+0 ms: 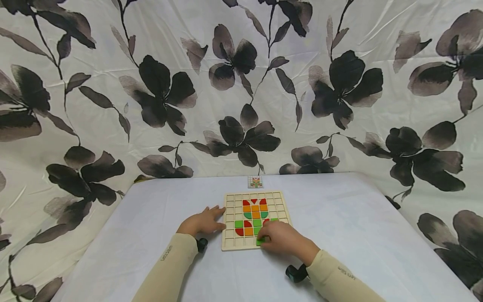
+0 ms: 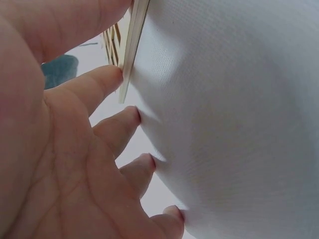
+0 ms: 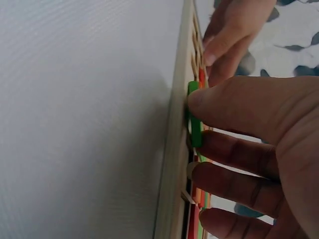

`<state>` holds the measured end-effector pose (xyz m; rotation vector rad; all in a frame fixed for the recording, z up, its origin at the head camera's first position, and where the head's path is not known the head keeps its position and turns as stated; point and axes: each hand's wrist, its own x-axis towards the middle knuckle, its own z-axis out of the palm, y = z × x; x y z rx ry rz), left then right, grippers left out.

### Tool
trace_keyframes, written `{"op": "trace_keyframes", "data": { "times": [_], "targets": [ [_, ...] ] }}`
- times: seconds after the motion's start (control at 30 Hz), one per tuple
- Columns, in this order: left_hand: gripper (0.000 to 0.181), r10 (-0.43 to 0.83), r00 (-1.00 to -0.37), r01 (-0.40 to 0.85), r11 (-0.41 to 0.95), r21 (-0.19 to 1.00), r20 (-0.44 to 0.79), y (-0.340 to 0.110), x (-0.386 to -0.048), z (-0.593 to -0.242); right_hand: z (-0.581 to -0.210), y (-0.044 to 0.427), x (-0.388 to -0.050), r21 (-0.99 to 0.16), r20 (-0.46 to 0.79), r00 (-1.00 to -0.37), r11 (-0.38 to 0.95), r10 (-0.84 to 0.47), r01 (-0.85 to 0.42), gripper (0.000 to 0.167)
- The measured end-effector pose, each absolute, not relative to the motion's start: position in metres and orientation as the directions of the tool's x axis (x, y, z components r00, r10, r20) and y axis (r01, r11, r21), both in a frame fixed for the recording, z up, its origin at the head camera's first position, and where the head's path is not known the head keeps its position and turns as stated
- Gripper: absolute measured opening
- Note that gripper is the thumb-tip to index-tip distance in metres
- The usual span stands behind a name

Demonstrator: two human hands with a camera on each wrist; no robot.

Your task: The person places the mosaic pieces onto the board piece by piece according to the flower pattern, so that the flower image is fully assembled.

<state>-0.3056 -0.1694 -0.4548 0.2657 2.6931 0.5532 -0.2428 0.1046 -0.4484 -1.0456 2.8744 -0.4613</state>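
A square wooden grid board [image 1: 229, 246] lies on the white cloth, with red, orange and green tiles in the middle of its cells. My right hand [image 1: 285, 240] is over the board's near right part and hides some cells. Between its thumb and index finger it pinches a green tile [image 3: 194, 115], tilted on edge at the near rim in the right wrist view. My left hand [image 1: 204, 222] is at the left side of the board, fingers spread. In the left wrist view its thumb and index fingertip touch the board's edge [image 2: 130, 55], while other fingertips rest on the cloth.
A small card [image 1: 255, 182] with a gridded coloured picture lies behind the board. White cloth [image 1: 332, 218] covers the table, and a floral curtain [image 1: 241, 96] hangs behind it. Each wrist wears a black device [image 1: 296, 273].
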Motion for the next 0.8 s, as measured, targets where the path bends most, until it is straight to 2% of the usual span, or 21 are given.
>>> {"op": "trace_keyframes", "data": {
  "times": [0.3,0.57,0.8],
  "targets": [
    [0.070,0.257,-0.911,0.110,0.904,0.413,-0.321,-0.1692,-0.3030,-0.4520,-0.4508,0.1014,-0.2451,-0.251,0.097,-0.741,0.704,-0.664,-0.664,0.010],
    [0.070,0.256,-0.912,0.106,0.901,0.421,-0.319,-0.1702,-0.3030,-0.4525,-0.4513,0.1013,-0.2458,-0.286,0.084,-0.750,0.705,-0.656,-0.648,0.010],
    [0.071,0.250,-0.913,0.104,0.906,0.410,-0.322,-0.1694,-0.3045,-0.4539,-0.4500,0.1062,-0.2483,-0.280,0.102,-0.731,0.685,-0.675,-0.672,0.011]
  ]
}}
